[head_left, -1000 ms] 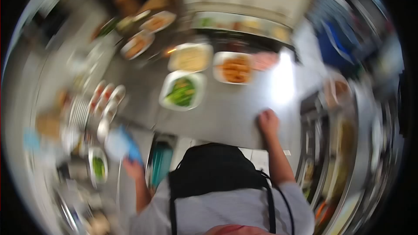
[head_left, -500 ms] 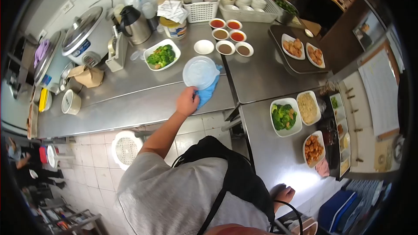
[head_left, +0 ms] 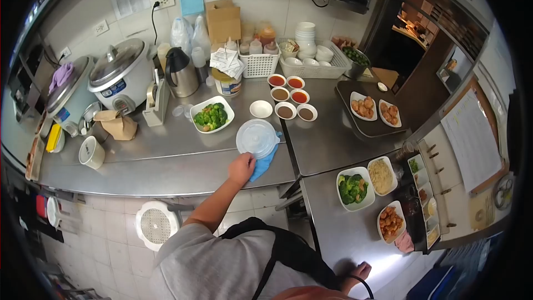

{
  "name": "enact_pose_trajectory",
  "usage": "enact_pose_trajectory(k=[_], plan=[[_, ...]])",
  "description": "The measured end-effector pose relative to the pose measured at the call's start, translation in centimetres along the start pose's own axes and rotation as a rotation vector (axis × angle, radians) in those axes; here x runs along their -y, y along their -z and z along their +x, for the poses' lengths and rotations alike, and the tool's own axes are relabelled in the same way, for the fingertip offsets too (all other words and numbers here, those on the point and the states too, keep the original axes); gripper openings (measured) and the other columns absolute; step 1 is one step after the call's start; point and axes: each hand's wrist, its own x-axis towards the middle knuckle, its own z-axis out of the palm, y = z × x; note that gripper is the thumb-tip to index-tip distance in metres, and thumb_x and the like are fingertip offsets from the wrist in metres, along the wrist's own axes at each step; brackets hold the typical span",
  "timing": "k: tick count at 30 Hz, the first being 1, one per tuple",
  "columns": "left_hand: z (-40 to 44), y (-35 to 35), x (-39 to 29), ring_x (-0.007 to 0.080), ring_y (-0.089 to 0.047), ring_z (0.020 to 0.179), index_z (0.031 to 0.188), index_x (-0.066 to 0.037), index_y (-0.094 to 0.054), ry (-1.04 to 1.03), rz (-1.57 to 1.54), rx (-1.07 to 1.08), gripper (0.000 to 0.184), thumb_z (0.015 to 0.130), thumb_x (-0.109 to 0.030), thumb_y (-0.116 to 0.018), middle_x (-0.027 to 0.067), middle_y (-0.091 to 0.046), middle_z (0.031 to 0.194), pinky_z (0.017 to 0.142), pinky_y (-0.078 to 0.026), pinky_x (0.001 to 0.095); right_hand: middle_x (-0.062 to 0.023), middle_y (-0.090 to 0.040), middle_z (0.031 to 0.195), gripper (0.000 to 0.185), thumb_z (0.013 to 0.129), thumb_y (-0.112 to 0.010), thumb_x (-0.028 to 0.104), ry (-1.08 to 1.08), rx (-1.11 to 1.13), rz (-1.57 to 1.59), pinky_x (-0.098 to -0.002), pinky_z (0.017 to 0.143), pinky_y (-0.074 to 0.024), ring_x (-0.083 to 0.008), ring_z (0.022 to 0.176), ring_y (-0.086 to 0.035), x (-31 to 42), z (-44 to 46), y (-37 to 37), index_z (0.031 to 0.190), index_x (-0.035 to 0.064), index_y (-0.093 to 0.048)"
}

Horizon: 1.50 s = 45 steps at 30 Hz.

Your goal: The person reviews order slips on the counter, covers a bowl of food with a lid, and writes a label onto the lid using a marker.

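Note:
My left hand (head_left: 241,169) is closed at the near rim of a round, translucent plastic lid (head_left: 256,138). What lies beneath the lid is hard to make out. A crumpled blue cloth (head_left: 263,168) lies under and beside it, next to my fingers. Just behind the lid is a small white bowl (head_left: 261,109), and to its left a square white dish of broccoli (head_left: 211,115). Low on the right counter, my right hand (head_left: 360,271) rests with its fingers curled in, and I see nothing in it. Nearest to it is a dish of glazed, browned pieces (head_left: 391,221).
Several sauce bowls (head_left: 300,96) stand behind the lid to the right. A dark tray (head_left: 355,121) carries two dishes of fried food. On the right counter are another broccoli dish (head_left: 356,189) and a rice dish (head_left: 382,175). Rice cookers (head_left: 122,72) stand at the back left.
The view has tilted upward, so the counter sits lower and more back wall shows. My left hand stays at the lid's rim, and my right hand remains on the right counter.

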Motion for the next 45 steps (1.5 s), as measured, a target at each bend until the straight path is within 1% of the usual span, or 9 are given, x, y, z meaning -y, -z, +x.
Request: enact_pose_trajectory(k=[5,9,15,22,28,31,32,35,45], plan=[[1.4,0.6,0.4,0.0304,-0.055,0.061,0.075,-0.008,-0.050,-0.089,0.083,0.034,0.009,0.074,-0.018,-0.052,0.0115,-0.056,0.071,0.053,-0.043,0.0404,-0.0026,-0.044,0.062,0.011,0.078,-0.047,0.009,-0.116,0.288,0.432,-0.0226,0.051,-0.0359,-0.0090,0.056,-0.041,8.2,-1.8,-6.6,0.068,0.0027,-0.046],[1.3,3.0,-0.3,0.0313,-0.055,0.060,0.075,-0.007,-0.048,-0.127,0.136,0.099,0.011,0.076,-0.018,-0.049,0.0130,-0.056,0.069,0.053,-0.044,0.0411,-0.0019,-0.048,0.063,0.010,0.079,-0.047,0.009,0.135,0.665,0.478,-0.0200,0.050,-0.0379,-0.0071,0.054,-0.044,13.3,-3.9,-12.9,0.074,0.0017,-0.051],[-2.5,6.9,1.0,0.0313,-0.055,0.059,0.074,-0.006,-0.048,-0.252,0.139,0.222,0.012,0.076,-0.018,-0.050,0.0134,-0.055,0.066,0.051,-0.044,0.0396,-0.0032,-0.053,0.077,0.032,0.080,-0.052,0.020,-0.282,1.232,0.687,-0.0190,0.052,-0.0405,-0.0073,0.058,-0.049,23.6,-8.1,-20.2,0.105,0.0018,-0.044],[-6.5,12.0,4.3,0.0305,-0.055,0.062,0.073,-0.005,-0.048,-0.353,-0.026,0.355,0.013,0.074,-0.017,-0.053,0.0131,-0.054,0.067,0.053,-0.043,0.0390,-0.0026,-0.051,0.077,0.036,0.077,-0.055,0.018,-0.241,1.366,0.673,-0.0195,0.051,-0.0404,-0.0073,0.058,-0.049,29.2,-15.2,-26.2,0.106,0.0021,-0.040],[-6.3,15.9,7.5,0.0259,-0.055,0.061,0.076,-0.003,-0.051,-0.119,-0.236,0.383,0.012,0.075,-0.015,-0.053,0.0124,-0.055,0.069,0.056,-0.044,0.0323,-0.0046,-0.054,0.068,0.024,0.071,-0.059,0.016,0.140,1.324,0.616,-0.0250,0.052,-0.0418,-0.0102,0.056,-0.050,32.5,-20.4,-28.2,0.086,0.0002,-0.049],[-5.6,17.4,9.0,0.0151,-0.052,0.060,0.077,-0.003,-0.051,0.107,-0.499,0.374,0.011,0.077,-0.013,-0.053,0.0072,-0.054,0.067,0.057,-0.042,0.0262,-0.0017,-0.052,0.071,0.020,0.074,-0.058,0.013,0.242,1.428,0.560,-0.0216,0.053,-0.0405,-0.0059,0.060,-0.047,35.6,-22.1,-27.1,0.088,0.0033,-0.048],[-5.4,18.3,8.8,0.0076,-0.047,0.063,0.078,-0.002,-0.050,0.225,-0.650,0.393,0.010,0.078,-0.011,-0.053,0.0013,-0.051,0.068,0.058,-0.040,0.0220,-0.0037,-0.053,0.071,0.021,0.073,-0.058,0.014,0.260,1.462,0.561,-0.0243,0.056,-0.0424,-0.0089,0.062,-0.050,36.6,-22.8,-26.6,0.088,0.0028,-0.048],[-5.1,20.3,8.6,0.0063,-0.046,0.066,0.082,-0.002,-0.048,0.390,-0.886,0.401,0.010,0.077,-0.009,-0.053,0.0001,-0.051,0.073,0.060,-0.039,0.0209,-0.0064,-0.055,0.072,0.023,0.073,-0.058,0.015,0.504,1.507,0.495,-0.0272,0.058,-0.0438,-0.0133,0.063,-0.053,38.1,-25.2,-26.5,0.089,0.0027,-0.048],[-4.8,21.2,9.6,0.0074,-0.046,0.068,0.082,-0.003,-0.043,0.353,-0.889,0.407,0.020,0.073,-0.009,-0.060,0.0007,-0.048,0.074,0.061,-0.040,0.0215,-0.0122,-0.055,0.081,0.031,0.067,-0.061,0.021,0.773,1.437,0.479,-0.0355,0.062,-0.0441,-0.0275,0.072,-0.056,40.3,-26.3,-25.8,0.090,0.0055,-0.047]])
